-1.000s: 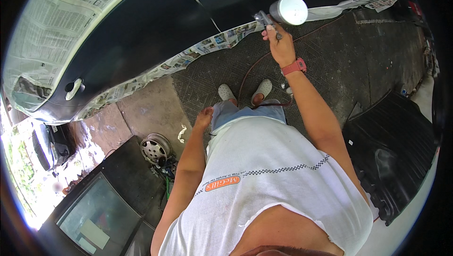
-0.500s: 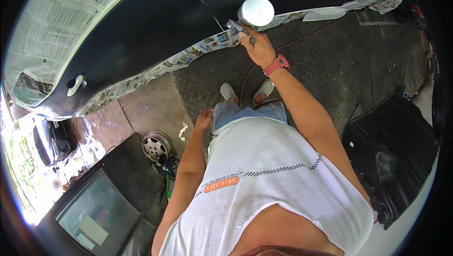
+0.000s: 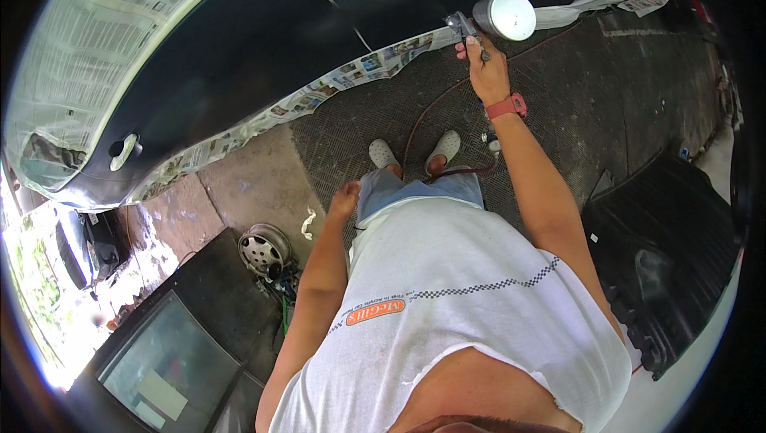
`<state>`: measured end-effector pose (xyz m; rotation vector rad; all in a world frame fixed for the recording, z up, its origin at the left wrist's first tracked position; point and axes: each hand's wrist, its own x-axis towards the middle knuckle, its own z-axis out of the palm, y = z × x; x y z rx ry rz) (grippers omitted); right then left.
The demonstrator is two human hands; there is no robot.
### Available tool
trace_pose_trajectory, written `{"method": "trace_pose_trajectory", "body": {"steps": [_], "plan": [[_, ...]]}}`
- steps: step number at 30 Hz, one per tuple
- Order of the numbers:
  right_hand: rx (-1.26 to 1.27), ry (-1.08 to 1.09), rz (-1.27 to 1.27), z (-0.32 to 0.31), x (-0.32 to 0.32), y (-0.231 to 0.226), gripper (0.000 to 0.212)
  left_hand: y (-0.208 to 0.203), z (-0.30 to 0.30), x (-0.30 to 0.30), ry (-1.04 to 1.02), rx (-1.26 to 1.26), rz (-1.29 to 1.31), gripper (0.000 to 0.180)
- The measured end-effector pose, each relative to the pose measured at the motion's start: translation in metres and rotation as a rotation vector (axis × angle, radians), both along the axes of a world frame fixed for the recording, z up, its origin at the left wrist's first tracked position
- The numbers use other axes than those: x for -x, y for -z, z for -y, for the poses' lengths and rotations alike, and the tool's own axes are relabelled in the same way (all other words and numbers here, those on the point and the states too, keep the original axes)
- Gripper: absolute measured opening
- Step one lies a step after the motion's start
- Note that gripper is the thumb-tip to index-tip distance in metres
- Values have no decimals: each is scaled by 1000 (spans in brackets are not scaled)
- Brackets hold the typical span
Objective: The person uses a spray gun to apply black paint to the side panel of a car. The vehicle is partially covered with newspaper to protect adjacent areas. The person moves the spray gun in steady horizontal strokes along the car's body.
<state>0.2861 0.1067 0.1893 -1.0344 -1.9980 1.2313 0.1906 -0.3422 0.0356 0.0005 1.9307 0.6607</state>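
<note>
Spray gun aslant, nozzle toward car

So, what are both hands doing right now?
Left hand: beside the shorts, nothing visible in it; open or closed, I can't tell.
Right hand: closed around a spray gun.

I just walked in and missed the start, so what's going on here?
The person's right hand grips a silvery metal spray gun with a round white-topped cup, held out toward a glossy dark car side. Printed newspaper sheets line the car's lower edge. The left hand hangs beside pale blue cloth shorts, apparently empty.
</note>
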Motion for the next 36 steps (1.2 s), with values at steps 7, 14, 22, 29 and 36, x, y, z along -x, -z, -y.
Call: {"method": "trace_pose_trajectory", "body": {"steps": [7, 14, 22, 29, 36], "plan": [[59, -52, -66, 15, 7, -11, 52, -6, -10, 2, 8, -11, 5, 55], [118, -209, -118, 55, 41, -22, 48, -2, -5, 4, 31, -36, 1, 56], [219, -247, -160, 50, 52, -49, 45, -15, -6, 8, 117, 8, -32, 52], [207, -15, -119, 12, 14, -60, 45, 25, 7, 4, 21, -40, 16, 54], [209, 2, -55, 2, 8, -74, 52, 43, 12, 7, 17, -75, 36, 56]]}}
